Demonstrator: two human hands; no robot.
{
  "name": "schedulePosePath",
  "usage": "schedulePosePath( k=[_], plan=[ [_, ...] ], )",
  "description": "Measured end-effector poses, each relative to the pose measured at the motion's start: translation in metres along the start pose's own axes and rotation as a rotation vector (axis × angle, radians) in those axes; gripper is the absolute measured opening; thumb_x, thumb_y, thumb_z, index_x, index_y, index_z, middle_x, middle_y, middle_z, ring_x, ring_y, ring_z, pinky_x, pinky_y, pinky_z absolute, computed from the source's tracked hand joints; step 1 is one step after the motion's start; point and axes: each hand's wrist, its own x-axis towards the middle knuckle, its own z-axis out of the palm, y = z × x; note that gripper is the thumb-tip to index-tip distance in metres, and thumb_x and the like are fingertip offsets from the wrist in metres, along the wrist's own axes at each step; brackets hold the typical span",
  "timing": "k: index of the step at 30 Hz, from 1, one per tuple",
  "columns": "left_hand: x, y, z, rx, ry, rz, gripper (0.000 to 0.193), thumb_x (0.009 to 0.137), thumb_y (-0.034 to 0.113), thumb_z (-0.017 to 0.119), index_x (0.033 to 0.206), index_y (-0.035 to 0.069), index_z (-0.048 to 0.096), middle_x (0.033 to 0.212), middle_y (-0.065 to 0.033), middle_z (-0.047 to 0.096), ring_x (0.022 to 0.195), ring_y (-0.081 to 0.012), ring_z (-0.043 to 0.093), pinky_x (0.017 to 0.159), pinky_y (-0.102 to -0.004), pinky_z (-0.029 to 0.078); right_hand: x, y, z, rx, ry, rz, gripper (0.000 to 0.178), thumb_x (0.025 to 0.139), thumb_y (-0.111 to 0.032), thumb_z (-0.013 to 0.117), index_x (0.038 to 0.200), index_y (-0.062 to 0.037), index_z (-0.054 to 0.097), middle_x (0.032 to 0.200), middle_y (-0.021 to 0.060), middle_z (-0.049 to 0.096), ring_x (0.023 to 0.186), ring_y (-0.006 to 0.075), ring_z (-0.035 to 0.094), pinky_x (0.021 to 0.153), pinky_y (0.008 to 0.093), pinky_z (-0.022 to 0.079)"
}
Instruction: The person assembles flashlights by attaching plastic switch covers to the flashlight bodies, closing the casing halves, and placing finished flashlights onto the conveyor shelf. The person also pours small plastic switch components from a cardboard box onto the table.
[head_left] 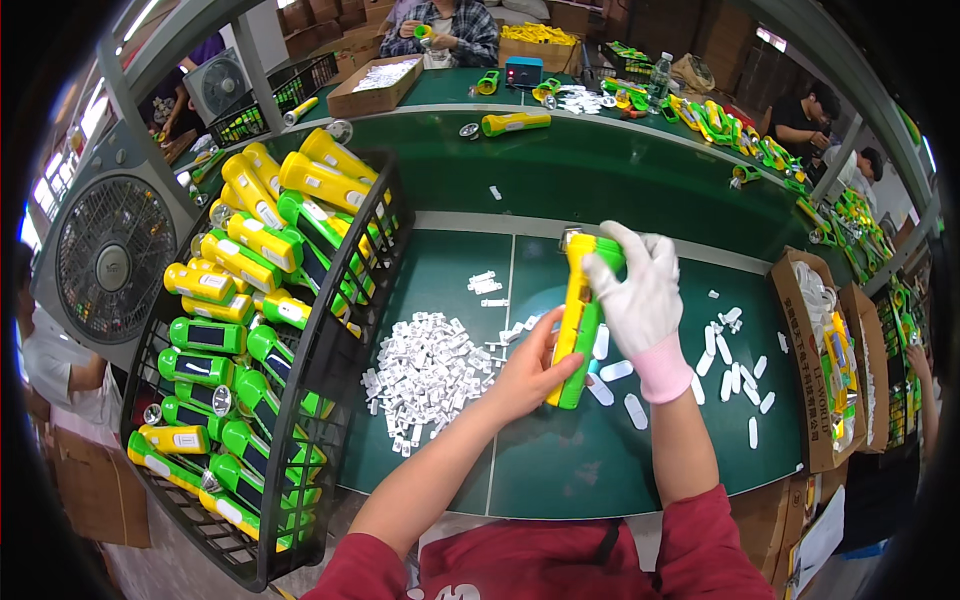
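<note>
A yellow and green flashlight (571, 340) is held upright at a slight tilt over the green table. Around its lower end are the bare fingers of my left hand (527, 368), with the thumb lying across the near part. My right hand (645, 300), in a white glove with a pink cuff, grips the wider upper end from the right. A heap of small white plastic parts (425, 370) lies left of my left hand. White oval pieces (636, 411) lie loose below and right of the flashlight. The side of the flashlight under my palms is hidden.
At left a black plastic crate (296, 425) is piled with green and yellow flashlights, beside a grey fan (110, 258). A cardboard box (806, 375) stands at the right edge. Beyond a raised green ledge (600, 165), another person (455, 35) sits at a far bench.
</note>
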Motion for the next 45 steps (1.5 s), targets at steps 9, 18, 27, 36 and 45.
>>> schedulePosePath(
  k=[9, 18, 27, 36, 45],
  plan=[
    [-0.003, 0.004, 0.002, -0.074, -0.189, -0.061, 0.06, 0.089, 0.011, 0.052, 0.138, 0.006, 0.018, 0.108, -0.012, 0.053, 0.085, -0.0203, 0.061, 0.077, -0.0326, 0.049, 0.018, 0.038, -0.005, 0.888, -0.385, -0.073, 0.037, 0.088, -0.034, 0.041, 0.098, -0.0032, 0.059, 0.09, 0.0087, 0.061, 0.088, 0.0184, 0.057, 0.08, 0.0298, 0.042],
    [-0.003, 0.015, 0.004, -0.092, -0.275, -0.091, 0.061, 0.088, 0.008, 0.051, 0.139, 0.006, 0.018, 0.115, -0.0113, 0.048, 0.1, -0.0183, 0.055, 0.078, -0.0333, 0.05, 0.017, 0.036, -0.003, 0.824, -0.418, -0.061, 0.036, 0.088, -0.036, 0.046, 0.098, -0.0031, 0.057, 0.091, 0.0113, 0.058, 0.086, 0.0202, 0.056, 0.078, 0.0279, 0.042],
    [0.002, 0.01, -0.003, -0.029, 0.085, 0.048, 0.071, 0.081, 0.006, 0.059, 0.135, 0.012, 0.014, 0.097, -0.0075, 0.047, 0.08, -0.0136, 0.052, 0.066, -0.0275, 0.048, 0.006, 0.014, 0.008, 0.389, -0.358, 0.241, 0.042, 0.085, -0.046, 0.047, 0.093, -0.0083, 0.064, 0.084, 0.0121, 0.065, 0.082, 0.0287, 0.061, 0.075, 0.0368, 0.045],
    [0.007, 0.017, -0.034, -0.512, 0.425, 0.12, 0.042, 0.078, 0.004, 0.059, 0.111, 0.012, 0.033, 0.095, -0.0081, 0.049, 0.075, -0.0163, 0.052, 0.067, -0.0324, 0.046, 0.001, 0.034, 0.017, -0.453, -1.038, 0.235, 0.023, 0.068, -0.029, 0.064, 0.076, -0.0074, 0.066, 0.081, 0.0108, 0.066, 0.078, 0.0266, 0.063, 0.071, 0.0359, 0.05],
    [0.006, 0.016, -0.026, -0.423, 0.408, 0.072, 0.043, 0.08, 0.009, 0.059, 0.115, 0.013, 0.036, 0.098, -0.0079, 0.051, 0.079, -0.0183, 0.052, 0.068, -0.0333, 0.045, -0.011, 0.038, 0.055, 0.003, -0.535, 0.029, 0.023, 0.063, -0.024, 0.064, 0.064, -0.0019, 0.059, 0.065, 0.0152, 0.059, 0.064, 0.0321, 0.058, 0.062, 0.0361, 0.048]
  ],
)
